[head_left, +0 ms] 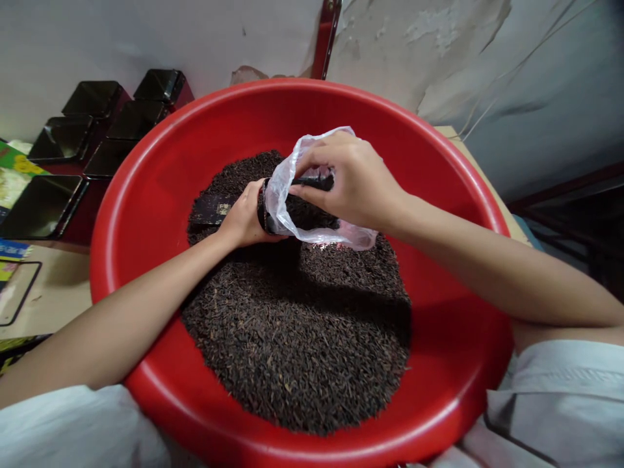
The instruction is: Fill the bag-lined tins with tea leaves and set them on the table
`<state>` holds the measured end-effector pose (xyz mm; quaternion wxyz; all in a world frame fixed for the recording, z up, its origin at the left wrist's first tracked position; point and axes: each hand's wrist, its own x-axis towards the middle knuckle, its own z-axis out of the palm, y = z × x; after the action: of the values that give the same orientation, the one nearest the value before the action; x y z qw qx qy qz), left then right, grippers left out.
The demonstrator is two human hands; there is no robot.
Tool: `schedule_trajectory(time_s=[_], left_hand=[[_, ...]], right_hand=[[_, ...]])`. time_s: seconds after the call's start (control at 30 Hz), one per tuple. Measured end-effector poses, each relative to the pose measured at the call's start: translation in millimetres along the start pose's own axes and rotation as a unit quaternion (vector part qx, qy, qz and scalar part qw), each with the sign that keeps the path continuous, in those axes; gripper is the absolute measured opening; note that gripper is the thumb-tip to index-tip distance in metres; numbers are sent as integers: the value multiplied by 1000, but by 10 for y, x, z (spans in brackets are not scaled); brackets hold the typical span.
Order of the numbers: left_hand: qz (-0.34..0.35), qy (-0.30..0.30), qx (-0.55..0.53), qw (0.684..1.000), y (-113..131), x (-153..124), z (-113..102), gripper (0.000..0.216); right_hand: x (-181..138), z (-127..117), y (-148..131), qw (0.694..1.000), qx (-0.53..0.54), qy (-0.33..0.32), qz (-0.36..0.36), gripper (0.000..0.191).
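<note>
A large red plastic basin (146, 195) holds a heap of dark loose tea leaves (297, 325). My left hand (244, 220) is wrapped round a black tin (212, 209) lying on its side on the leaves, its mouth pointing right. My right hand (348, 179) pinches the rim of a thin clear plastic bag (285, 208) and holds it over the tin's mouth. Some dark leaves show inside the bag. Both forearms reach in over the basin's near rim.
Several open black tins (92, 97) stand in rows at the far left by the wall. Printed paper and a flat dark-edged sheet (14, 292) lie on the tan table at left. A red pole (325, 32) rises behind the basin against a peeling wall.
</note>
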<state>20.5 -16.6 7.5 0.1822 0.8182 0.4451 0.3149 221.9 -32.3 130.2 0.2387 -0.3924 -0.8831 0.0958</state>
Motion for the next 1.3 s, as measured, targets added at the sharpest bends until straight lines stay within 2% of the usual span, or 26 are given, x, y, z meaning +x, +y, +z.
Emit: schedule_trajectory(time_s=[0.1,0.17,0.23,0.27,0.3,0.33,0.4,0.43,0.47,0.53,0.6,0.7,0.87,1.07,1.13,1.3], left_hand=[[0,-15,3,1000,-10,8,-3,109],[-5,-11,8,1000,-34,12,9,109],[-9,-6,11,1000,-56,14,25,111],[-11,-7,14,1000,-60,15,30,112],[-13,-8,17,1000,-56,15,32,112],[-15,-11,22,1000,-44,14,30,111],[-22,-16,31,999,-2,13,15,108],[-25,-18,32,999,22,13,5,107],[-27,-21,33,999,44,14,-6,105],[-25,-30,33,999,68,16,-25,102],[-17,-34,35,999,61,19,-38,102],[-4,-30,29,999,21,25,-47,104],[-25,-30,19,999,49,43,-47,105],[-38,-63,28,997,128,59,-66,106],[-37,-65,32,997,104,63,-71,108],[-26,-61,33,997,19,75,-68,110]], right_hand=[[-242,-138,-189,998,25,29,-56,10],[-490,-130,-339,992,39,33,-118,12],[-763,25,-443,971,92,-15,-218,14],[-889,155,-465,953,135,-68,-262,16],[-995,308,-468,940,179,-110,-269,28],[-1073,471,-457,933,212,-150,-247,52],[-1125,780,-420,926,233,-246,-167,106],[-1097,910,-409,916,237,-294,-133,125],[-1036,1018,-410,905,240,-330,-120,137],[-844,1179,-450,890,242,-359,-142,145],[-610,1302,-519,888,230,-349,-190,144],[-303,1477,-596,890,185,-350,-225,135],[-86,1637,-608,897,131,-342,-247,114],[-113,1428,-689,898,103,-347,-249,99],[-131,1320,-699,895,88,-374,-226,93],[-290,1068,-536,862,115,-460,-181,70]])
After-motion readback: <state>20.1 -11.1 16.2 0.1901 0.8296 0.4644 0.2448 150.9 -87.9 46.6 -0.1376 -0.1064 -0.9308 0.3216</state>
